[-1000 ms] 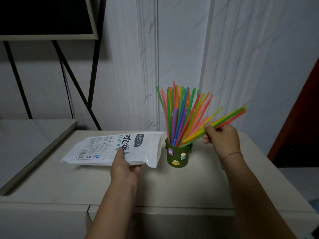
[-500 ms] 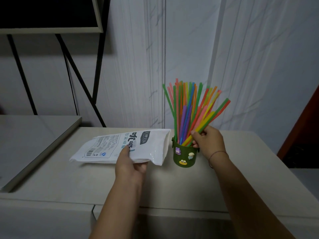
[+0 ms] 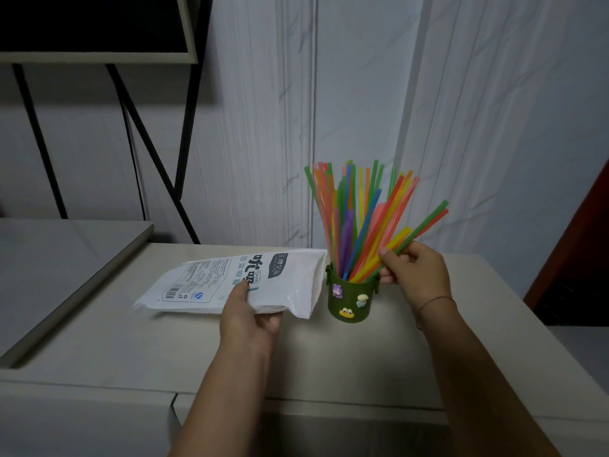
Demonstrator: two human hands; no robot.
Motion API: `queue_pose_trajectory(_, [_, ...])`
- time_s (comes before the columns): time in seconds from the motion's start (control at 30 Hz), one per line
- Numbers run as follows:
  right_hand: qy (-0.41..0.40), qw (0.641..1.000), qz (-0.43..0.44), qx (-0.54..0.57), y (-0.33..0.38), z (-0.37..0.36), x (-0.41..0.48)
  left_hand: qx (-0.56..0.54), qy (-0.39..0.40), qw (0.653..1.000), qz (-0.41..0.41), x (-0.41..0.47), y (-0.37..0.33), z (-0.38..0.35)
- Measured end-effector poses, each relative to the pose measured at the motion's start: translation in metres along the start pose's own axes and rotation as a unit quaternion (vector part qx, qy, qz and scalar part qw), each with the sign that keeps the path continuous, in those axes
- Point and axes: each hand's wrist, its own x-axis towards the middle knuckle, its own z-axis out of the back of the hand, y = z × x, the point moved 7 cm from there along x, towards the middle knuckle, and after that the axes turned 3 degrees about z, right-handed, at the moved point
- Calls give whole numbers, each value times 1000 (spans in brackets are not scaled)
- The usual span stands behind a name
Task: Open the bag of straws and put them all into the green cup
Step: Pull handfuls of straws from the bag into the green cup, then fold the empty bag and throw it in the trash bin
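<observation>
— What's in your grip?
— Your right hand pinches the last straws, tips already in the green cup; your left hand clamps the bag on the surface.
— Now?
— Ease them upright, then let go gently.

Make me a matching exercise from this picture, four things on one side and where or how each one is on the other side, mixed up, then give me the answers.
Things:
1. green cup
2. white bag
3. left hand
4. right hand

States:
A. lies flat on the table, open end toward the cup
B. pinches a few slanted straws whose lower ends are in the cup
C. stands upright, full of colourful straws, with small figures on its side
D. grips the near edge of the bag

Pairs: 1-C, 2-A, 3-D, 4-B
</observation>
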Motion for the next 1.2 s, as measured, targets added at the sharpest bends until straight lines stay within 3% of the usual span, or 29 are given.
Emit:
queue_pose_trajectory(0.33, [35,997,-45,-49,-11,-10,-7,12,7,1000,2,-6,-2,2])
queue_pose_trajectory(0.47, [95,989,-97,-59,-12,-11,-18,16,18,1000,3,-13,-6,3])
queue_pose_trajectory(0.67, [232,942,-137,-198,4,-4,-44,99,58,993,-38,-30,-20,-2])
queue_pose_trajectory(0.77, [294,930,-110,-193,27,-10,-60,224,90,967,-88,-43,-33,-5])
queue_pose_trajectory(0.93, [330,929,-20,-168,71,-17,-88,452,173,868,-109,-75,-46,-10])
queue_pose_trajectory(1.07, [327,942,-46,-56,66,-31,-116,514,249,819,-42,-98,-37,-5])
queue_pose_trajectory(1.2, [325,931,-128,105,48,-53,-135,498,285,818,43,-115,-19,11])
